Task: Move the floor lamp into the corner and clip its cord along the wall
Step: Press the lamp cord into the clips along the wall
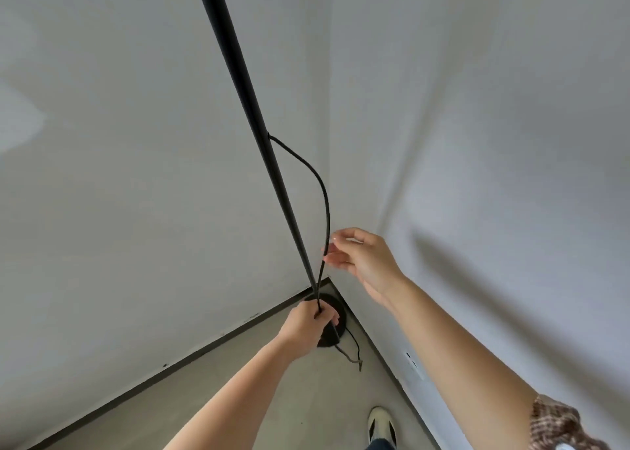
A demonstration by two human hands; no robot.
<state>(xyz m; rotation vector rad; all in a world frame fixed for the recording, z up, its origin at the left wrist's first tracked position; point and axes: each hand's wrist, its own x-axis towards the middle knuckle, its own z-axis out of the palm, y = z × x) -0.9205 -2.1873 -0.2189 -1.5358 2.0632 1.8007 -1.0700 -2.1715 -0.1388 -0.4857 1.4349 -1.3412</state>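
The black floor lamp pole [245, 85] rises from a round black base [335, 308] that sits on the floor in the room's corner. A black cord [322, 183] leaves the pole halfway up and loops down. My left hand [308, 323] is closed around the cord just above the base. My right hand [361, 257] pinches the same cord higher up, with fingertips near the corner line. Below my left hand the cord's loose end [356, 357] lies on the floor beside the base.
Two pale walls meet at the corner [329, 143], with a dark skirting strip [204, 342] along the left one. A white wall socket [414, 364] sits low on the right wall. My shoe [381, 424] stands on the grey floor.
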